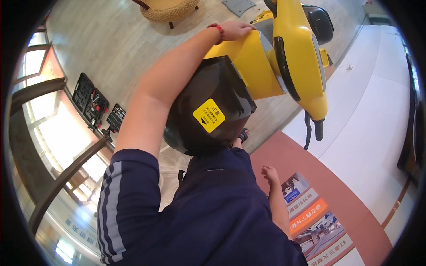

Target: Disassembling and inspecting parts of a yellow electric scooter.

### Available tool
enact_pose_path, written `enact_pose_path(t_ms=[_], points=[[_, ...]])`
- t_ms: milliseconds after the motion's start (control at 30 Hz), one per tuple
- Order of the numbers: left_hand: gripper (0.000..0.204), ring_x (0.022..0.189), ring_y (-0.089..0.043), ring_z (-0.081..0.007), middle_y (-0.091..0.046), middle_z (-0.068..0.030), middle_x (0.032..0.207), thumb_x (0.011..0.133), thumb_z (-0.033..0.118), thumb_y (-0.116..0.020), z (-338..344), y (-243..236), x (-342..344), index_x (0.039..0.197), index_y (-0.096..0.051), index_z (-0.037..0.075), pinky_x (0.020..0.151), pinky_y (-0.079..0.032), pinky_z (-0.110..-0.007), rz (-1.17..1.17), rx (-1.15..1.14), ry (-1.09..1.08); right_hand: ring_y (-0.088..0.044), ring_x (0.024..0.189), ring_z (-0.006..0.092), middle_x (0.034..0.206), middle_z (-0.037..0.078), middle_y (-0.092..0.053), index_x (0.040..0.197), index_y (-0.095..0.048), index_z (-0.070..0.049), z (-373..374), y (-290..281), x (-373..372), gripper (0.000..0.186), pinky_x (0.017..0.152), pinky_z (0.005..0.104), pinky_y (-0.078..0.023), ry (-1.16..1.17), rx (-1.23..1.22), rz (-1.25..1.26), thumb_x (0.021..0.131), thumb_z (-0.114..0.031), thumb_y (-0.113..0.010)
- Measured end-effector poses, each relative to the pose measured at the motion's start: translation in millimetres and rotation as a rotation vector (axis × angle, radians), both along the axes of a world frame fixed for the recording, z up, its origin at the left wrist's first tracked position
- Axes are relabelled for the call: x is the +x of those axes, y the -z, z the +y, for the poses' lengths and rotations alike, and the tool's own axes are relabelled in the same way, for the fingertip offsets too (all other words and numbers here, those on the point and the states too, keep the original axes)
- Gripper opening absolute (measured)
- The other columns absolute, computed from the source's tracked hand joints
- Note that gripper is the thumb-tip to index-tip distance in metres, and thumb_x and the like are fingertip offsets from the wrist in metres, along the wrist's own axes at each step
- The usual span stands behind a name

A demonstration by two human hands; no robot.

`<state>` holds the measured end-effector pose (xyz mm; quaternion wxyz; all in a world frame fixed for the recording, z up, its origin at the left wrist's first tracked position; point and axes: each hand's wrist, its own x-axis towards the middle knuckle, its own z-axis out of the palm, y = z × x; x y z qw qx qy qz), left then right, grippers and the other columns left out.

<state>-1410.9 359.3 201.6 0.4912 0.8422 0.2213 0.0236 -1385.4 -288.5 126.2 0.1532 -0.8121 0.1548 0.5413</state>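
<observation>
A yellow scooter (299, 57) stands in front of me, its handlebar grip (318, 130) and brake lever (308, 132) pointing toward me on the right. My left arm reaches over a glossy dark brown shell (186, 115) that bears a yellow warning label (209, 115). My left hand (234, 31) lies at the far edge of a yellow scooter panel (253, 66), with its fingers bent over the rim; the fingertips are partly hidden. Low at my right side hangs my right hand (270, 174), apart from the scooter, its fingers curled and nothing visible in them.
Two tool cases (91, 99) (116, 117) lie on the wooden floor at the left. A woven stool (171, 11) and a grey flat plate (238, 6) are at the far side. Close on the right are a printed picture board (310, 217) and a white wall (359, 88).
</observation>
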Motion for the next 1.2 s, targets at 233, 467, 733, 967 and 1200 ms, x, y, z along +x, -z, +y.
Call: enact_pose_path(t_ms=[233, 467, 733, 967, 1200], points=[[0.047, 0.102, -0.057, -0.0226, -0.063, -0.0082, 0.111, 0.098, 0.046, -0.031, -0.3, 13.1, 31.8, 0.110, -0.066, 0.017, 0.093, -0.041, -0.033, -0.132, -0.154, 0.032, -0.062, 0.083, 0.0171, 0.096, 0.010, -0.065, 0.118, -0.057, 0.004, 102.2, -32.7, 25.4, 0.036, 0.077, 0.0275, -0.049, -0.196, 0.323, -0.260, 0.088, -0.015, -0.055], [0.062, 0.099, -0.058, -0.0276, -0.064, -0.0166, 0.104, 0.095, 0.057, -0.030, 0.2, 22.4, 39.7, 0.111, -0.064, 0.008, 0.091, -0.042, -0.034, 0.025, -0.332, -0.155, -0.063, 0.085, 0.0196, 0.099, 0.012, -0.066, 0.119, -0.056, 0.004, 72.3, -20.7, 26.3, 0.036, 0.078, 0.0295, -0.050, -0.286, 0.193, -0.160, 0.089, -0.015, -0.054], [0.058, 0.098, -0.057, -0.0388, -0.062, -0.0239, 0.107, 0.094, 0.047, -0.034, -8.1, 31.6, 48.6, 0.107, -0.060, -0.003, 0.089, -0.042, -0.040, -0.033, -0.101, -0.248, -0.063, 0.083, 0.0194, 0.098, 0.012, -0.066, 0.120, -0.057, 0.004, 37.7, -13.6, 20.2, 0.038, 0.076, 0.0309, -0.050, -0.168, 0.100, -0.086, 0.087, -0.016, -0.055], [0.055, 0.103, -0.056, -0.0409, -0.061, -0.0258, 0.108, 0.095, 0.041, -0.032, -4.6, 37.3, 49.9, 0.105, -0.061, -0.005, 0.090, -0.042, -0.042, -0.057, -0.083, -0.233, -0.062, 0.085, 0.0189, 0.100, 0.012, -0.065, 0.121, -0.055, 0.004, 56.0, -19.4, 22.1, 0.040, 0.077, 0.0310, -0.049, -0.166, 0.137, -0.109, 0.087, -0.017, -0.055], [0.058, 0.103, -0.056, -0.0405, -0.060, -0.0245, 0.112, 0.094, 0.047, -0.035, 0.9, 16.5, 50.6, 0.108, -0.060, -0.004, 0.092, -0.041, -0.041, 0.084, -0.447, -0.158, -0.062, 0.086, 0.0181, 0.099, 0.011, -0.065, 0.120, -0.056, 0.004, 51.5, -23.2, 21.7, 0.039, 0.077, 0.0303, -0.049, -0.157, 0.145, -0.114, 0.087, -0.016, -0.055]])
